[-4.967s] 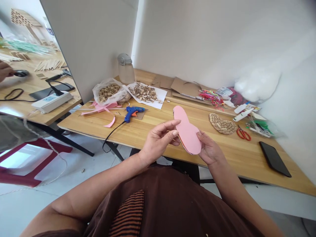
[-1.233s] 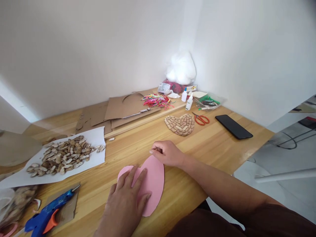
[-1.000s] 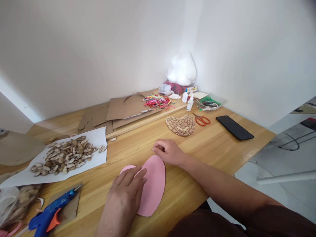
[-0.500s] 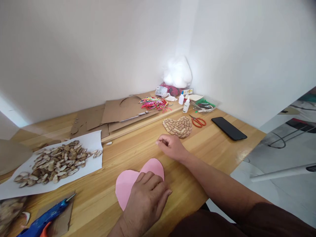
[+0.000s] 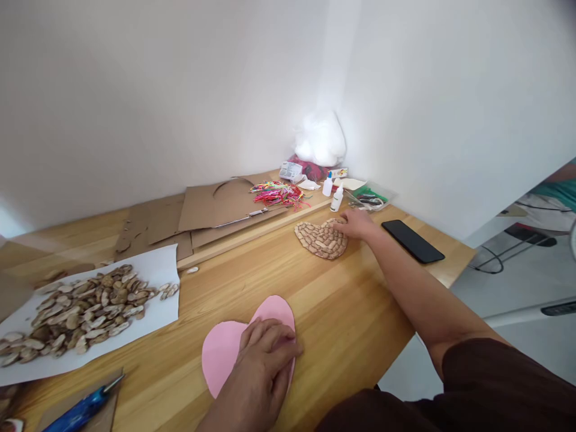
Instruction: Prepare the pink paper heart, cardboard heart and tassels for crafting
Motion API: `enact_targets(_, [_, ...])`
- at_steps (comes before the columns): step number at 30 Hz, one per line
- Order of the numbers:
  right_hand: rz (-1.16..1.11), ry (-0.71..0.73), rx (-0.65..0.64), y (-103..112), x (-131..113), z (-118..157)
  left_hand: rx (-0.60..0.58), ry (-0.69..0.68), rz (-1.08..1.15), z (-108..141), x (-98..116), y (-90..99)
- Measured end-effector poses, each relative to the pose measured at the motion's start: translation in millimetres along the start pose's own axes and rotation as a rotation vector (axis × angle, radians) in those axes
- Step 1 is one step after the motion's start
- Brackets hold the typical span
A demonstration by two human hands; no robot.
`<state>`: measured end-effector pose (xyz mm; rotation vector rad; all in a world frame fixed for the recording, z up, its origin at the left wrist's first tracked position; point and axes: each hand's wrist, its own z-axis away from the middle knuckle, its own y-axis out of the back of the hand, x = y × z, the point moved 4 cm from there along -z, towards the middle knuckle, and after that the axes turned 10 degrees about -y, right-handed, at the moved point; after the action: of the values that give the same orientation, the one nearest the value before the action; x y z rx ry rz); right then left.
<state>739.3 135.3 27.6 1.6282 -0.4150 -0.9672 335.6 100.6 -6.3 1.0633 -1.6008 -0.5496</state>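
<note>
My left hand [image 5: 265,363] rests on a pink paper heart [image 5: 220,354], covering its right part. Its fingers lie loosely over the heart, with the thumb side toward me. Farther back, my right hand [image 5: 357,225] is at the upper right edge of a heart covered in peanut shells [image 5: 320,240]. The fingertips close on that edge, and the shell heart lies flat on the table. The hand covers the spot where the orange-handled scissors lay.
Peanut shell halves [image 5: 90,306] are heaped on white paper [image 5: 168,258] at left. A blue glue gun [image 5: 83,411] lies near the front. Cardboard sheets [image 5: 211,207], colourful strings [image 5: 279,195], glue bottles [image 5: 336,199] and a black phone [image 5: 413,241] are farther back.
My right hand has moved away from me and to the right, reaching the shell heart's edge. My left hand stays on the pink heart. The view has shifted slightly.
</note>
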Motion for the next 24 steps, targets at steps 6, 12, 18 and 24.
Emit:
enact_targets(6, [0.039,-0.061,0.003,-20.4,3.4,-9.1,0.065,0.065,-0.106,7.1,-16.4,6.3])
enact_targets(12, [-0.152,-0.121,-0.028,-9.7,5.1,-0.1,0.088,0.089,-0.196,10.9,-27.2,10.0])
enact_targets(18, [-0.521,-0.061,-0.127,1.2,-8.4,17.1,0.104,0.120,-0.263,15.2,-32.3,10.7])
enact_targets(24, [-0.701,0.122,0.103,43.3,-48.5,72.6,0.362,0.196,-0.126,16.0,-25.6,21.7])
